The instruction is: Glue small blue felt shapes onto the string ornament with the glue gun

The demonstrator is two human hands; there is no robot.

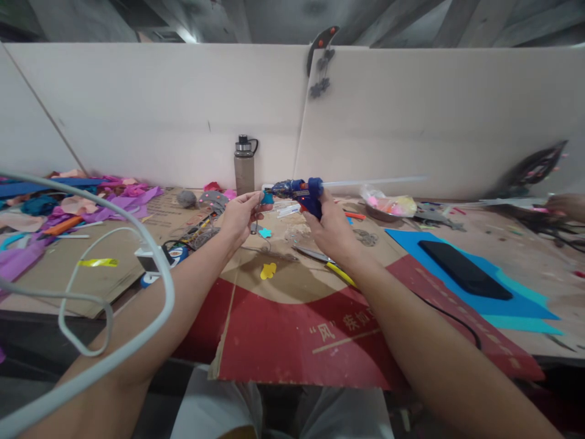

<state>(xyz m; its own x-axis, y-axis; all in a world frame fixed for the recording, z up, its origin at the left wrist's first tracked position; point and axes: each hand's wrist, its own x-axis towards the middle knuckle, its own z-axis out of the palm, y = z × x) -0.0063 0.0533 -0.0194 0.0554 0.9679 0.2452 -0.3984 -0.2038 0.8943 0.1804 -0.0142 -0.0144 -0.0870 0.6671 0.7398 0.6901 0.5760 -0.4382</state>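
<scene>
My right hand (329, 227) is wrapped round the handle of a blue glue gun (305, 194), with a long clear glue stick (375, 182) poking out of its back. The gun's nozzle points left at a small teal felt piece (267, 197), which my left hand (243, 214) pinches between thumb and fingers. Whether nozzle and felt touch, I cannot tell. Below the hands, a turquoise flower cutout (264, 233) and a yellow flower cutout (268, 271) lie on the cardboard (292, 329). Scissors with yellow handles (340, 274) lie partly under my right forearm.
A bottle (244, 166) stands against the white partition (183, 110). Felt scraps (109, 201) heap up at left, near a white cable (169, 286) looping across the foreground. A black phone (464, 268) rests on blue sheets (411, 241). Another person's hand (567, 206) shows at far right.
</scene>
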